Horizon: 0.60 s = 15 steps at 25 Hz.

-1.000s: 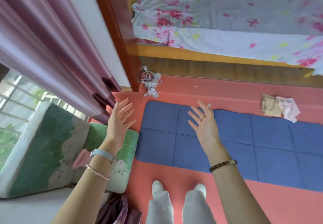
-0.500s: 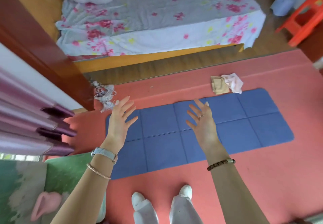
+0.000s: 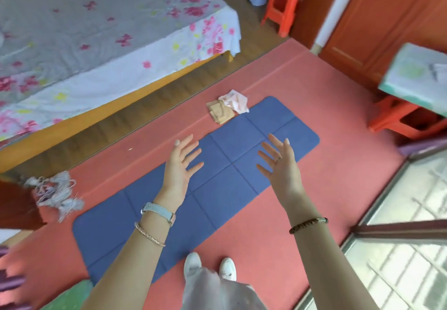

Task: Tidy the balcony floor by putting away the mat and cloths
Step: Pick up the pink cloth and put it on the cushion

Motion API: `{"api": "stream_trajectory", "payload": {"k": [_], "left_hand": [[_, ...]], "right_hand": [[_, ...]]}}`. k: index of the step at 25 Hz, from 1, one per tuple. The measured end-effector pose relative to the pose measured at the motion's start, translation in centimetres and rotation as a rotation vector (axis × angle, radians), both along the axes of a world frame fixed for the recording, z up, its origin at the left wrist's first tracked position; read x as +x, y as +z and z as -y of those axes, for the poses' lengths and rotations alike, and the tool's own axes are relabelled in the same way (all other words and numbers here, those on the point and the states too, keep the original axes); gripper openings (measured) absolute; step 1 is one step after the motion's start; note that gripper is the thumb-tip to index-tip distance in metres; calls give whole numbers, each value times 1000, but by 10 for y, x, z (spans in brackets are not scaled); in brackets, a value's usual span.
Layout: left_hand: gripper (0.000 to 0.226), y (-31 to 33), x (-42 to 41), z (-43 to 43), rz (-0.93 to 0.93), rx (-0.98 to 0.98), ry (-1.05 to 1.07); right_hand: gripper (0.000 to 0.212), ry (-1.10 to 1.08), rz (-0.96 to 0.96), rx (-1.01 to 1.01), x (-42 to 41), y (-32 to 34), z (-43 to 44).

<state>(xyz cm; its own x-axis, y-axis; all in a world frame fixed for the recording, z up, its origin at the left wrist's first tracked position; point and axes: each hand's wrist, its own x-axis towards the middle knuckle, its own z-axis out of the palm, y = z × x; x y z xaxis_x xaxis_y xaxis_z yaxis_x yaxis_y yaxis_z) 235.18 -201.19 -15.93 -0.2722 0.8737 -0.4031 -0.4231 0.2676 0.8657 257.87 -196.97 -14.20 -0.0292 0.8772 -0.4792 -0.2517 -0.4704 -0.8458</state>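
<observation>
Left hand [image 3: 180,166], right hand [image 3: 281,164] splayed over blue mat [image 3: 217,193]; 2 cloths [image 3: 221,112] apparently against it.

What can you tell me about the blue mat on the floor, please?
The blue mat lies unrolled, flat on the red floor. It looks like thin foam, with rounded corners and creases marking two rows of panels. A tan cloth and a pink cloth lie at its far edge. The left hand and right hand are open above it.
</observation>
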Motion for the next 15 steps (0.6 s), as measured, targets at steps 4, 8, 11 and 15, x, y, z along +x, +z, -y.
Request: {"api": "stream_trajectory", "payload": {"k": [4,8,11,15], "left_hand": [[46,-2,56,-38,-4,-6,-169],[42,-8,109,-69,23,-26,-298],[43,-9,148,-98,52,-32,-369],[44,-1,194,-140,73,-10,-449]], "right_hand": [[44,-152,-22,-12,59,-4,-2],[45,-292,-31,-11,111,-10,-2],[46,-393,-26,-2,147,-8,-11],[41,-470,-44,22,183,1,-34]]}}
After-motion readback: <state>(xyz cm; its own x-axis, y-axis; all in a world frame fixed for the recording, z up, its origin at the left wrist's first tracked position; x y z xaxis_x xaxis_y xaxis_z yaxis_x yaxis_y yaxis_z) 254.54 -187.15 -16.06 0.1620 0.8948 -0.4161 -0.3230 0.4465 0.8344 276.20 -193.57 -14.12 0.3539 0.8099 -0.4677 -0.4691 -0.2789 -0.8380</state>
